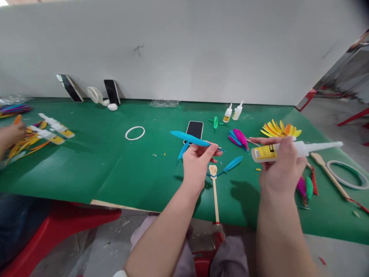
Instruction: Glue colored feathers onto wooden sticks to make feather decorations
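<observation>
A blue feather is pinched near its quill end between the fingers of my left hand, above the table's middle. My right hand is wrapped round a white glue bottle with a yellow label, its long nozzle pointing right. Below and between the hands lies a wooden stick with a rounded head, which carries a pale patch. One blue feather rests with its quill across that head. Another blue feather lies left of my left hand, partly hidden by it.
Behind my left hand lies a phone. Two small glue bottles stand farther back. A yellow feather fan, magenta and blue feathers and a white ring lie right. Another person's hand is at far left; a white ring lies left.
</observation>
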Demonstrator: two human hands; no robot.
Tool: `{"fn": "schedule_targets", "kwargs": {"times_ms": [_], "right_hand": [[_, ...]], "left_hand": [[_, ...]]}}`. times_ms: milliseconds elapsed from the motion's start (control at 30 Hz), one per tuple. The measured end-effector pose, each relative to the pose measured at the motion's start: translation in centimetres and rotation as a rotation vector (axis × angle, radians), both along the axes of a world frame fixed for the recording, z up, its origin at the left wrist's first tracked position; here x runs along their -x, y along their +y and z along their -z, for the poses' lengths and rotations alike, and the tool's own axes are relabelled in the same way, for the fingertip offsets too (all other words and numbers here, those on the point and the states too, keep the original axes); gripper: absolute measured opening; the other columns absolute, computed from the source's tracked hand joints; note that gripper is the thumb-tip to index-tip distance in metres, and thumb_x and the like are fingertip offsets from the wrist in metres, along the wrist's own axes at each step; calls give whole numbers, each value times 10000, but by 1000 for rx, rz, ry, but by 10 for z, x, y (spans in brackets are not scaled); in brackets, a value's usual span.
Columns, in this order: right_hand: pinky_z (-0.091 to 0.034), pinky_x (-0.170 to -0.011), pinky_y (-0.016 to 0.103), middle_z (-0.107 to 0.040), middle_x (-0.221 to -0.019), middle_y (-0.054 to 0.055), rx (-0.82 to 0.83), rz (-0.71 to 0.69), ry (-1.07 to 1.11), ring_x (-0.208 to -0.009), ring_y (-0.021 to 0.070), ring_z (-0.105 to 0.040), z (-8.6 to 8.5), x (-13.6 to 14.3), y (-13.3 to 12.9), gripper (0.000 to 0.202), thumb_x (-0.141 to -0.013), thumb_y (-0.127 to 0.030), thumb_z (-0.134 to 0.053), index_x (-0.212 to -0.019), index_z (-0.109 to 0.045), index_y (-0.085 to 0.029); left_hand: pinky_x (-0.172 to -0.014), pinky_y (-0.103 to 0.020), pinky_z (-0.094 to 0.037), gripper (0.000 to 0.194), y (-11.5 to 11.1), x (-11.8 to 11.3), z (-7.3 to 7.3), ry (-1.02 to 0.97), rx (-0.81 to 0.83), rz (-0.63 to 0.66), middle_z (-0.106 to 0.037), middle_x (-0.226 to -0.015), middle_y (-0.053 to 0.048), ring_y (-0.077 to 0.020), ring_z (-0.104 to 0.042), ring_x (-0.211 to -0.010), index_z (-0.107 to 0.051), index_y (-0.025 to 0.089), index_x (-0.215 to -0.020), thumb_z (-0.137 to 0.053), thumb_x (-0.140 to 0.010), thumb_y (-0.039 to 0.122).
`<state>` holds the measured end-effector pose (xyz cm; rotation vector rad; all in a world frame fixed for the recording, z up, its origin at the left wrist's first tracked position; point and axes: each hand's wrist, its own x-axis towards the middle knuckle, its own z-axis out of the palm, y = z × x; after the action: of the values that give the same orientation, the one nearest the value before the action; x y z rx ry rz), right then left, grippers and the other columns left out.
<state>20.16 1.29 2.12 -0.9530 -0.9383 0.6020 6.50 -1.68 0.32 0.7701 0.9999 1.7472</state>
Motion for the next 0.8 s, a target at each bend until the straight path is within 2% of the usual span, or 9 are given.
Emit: {"fn": "schedule_targets", "kwargs": {"times_ms": [67, 133, 200, 267, 333, 367, 500, 633, 800], "right_hand": [[-447, -505, 276, -576, -533, 3, -10, -132, -18, -558, 158, -608, -3, 3, -7, 393, -777, -497, -509, -567, -560, -168], [-474, -535, 291, -569, -529, -6, 66, -283, -30, -564, 157, -610, -3, 2, -9, 367, -763, -520, -530, -626, -558, -180], [-429, -416, 253, -554, -508, -21, 231, -427, -43, -469, 143, -567, -2, 2, -10, 376, -717, -571, -562, -712, -536, -196], [-298, -296, 201, -517, -475, -46, 368, -485, -76, -359, 114, -481, -2, 3, -10, 410, -684, -604, -577, -770, -502, -210], [-218, -269, 184, -490, -478, -59, 410, -475, -122, -325, 86, -413, -2, 6, -11, 414, -709, -607, -548, -836, -503, -216], [-229, -277, 185, -491, -502, -58, 409, -470, -147, -338, 78, -405, -1, 6, -10, 404, -735, -599, -524, -866, -514, -217], [-382, -380, 209, -527, -646, -33, 391, -480, -238, -462, 76, -453, 4, 1, -7, 328, -775, -522, -526, -902, -595, -228], [-428, -429, 223, -608, -790, -6, 337, -388, -259, -559, 96, -507, 2, -6, -7, 354, -694, -409, -663, -1019, -635, -270], [-346, -375, 215, -602, -693, 0, 175, -243, -64, -460, 66, -437, -15, -6, -19, 251, -617, -304, -743, -842, -680, -213]], "left_hand": [[-475, -168, -472, 180, -2, -3, -1, -11, -21, -13, -679, -669, -1, -127, -668, -621, -607, 158, -773, -703, -698, 291], [-475, -164, -476, 158, -4, -4, -2, -31, -45, -29, -681, -668, 5, -126, -670, -621, -606, 163, -765, -698, -706, 277], [-476, -162, -479, 139, -4, -4, -3, -52, -71, -53, -684, -668, 7, -124, -672, -620, -609, 164, -756, -697, -708, 260], [-478, -160, -482, 129, -4, -3, -3, -66, -88, -74, -693, -678, 2, -124, -673, -620, -618, 162, -754, -703, -703, 245], [-478, -162, -486, 128, -4, -3, -4, -75, -89, -84, -701, -690, -6, -125, -675, -615, -631, 159, -755, -712, -693, 236], [-477, -163, -488, 129, -4, -2, -4, -79, -85, -85, -704, -691, -10, -127, -675, -613, -637, 157, -755, -716, -688, 234], [-469, -165, -488, 124, -4, -1, -5, -100, -73, -103, -706, -686, -17, -127, -674, -606, -653, 152, -746, -721, -682, 233], [-455, -158, -478, 118, -4, 1, -7, -129, -65, -131, -707, -694, -18, -120, -669, -597, -658, 151, -744, -718, -687, 235], [-426, -145, -455, 95, -8, -1, -14, -162, -98, -207, -699, -674, 3, -104, -658, -570, -654, 163, -744, -709, -701, 227]]}}
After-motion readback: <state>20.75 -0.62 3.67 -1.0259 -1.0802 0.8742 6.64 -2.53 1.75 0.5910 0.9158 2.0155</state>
